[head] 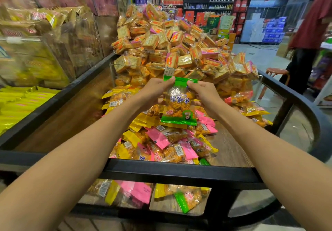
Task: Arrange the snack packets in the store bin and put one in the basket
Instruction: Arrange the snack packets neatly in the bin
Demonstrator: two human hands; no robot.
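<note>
Above the store bin (pixel 179 167), over the heaped snack packets (pixel 167 140): green-edged packet (pixel 179 103) pinched at its top seal by left hand (pixel 156 90) and right hand (pixel 203 92). Probably light, crinkly, slippery, crushable inside; best held by sealed edges.

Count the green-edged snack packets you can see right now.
3. One green-edged clear snack packet held up by the left hand and right hand; one corner at the black bin rail; one below it. Others may be buried.
</note>
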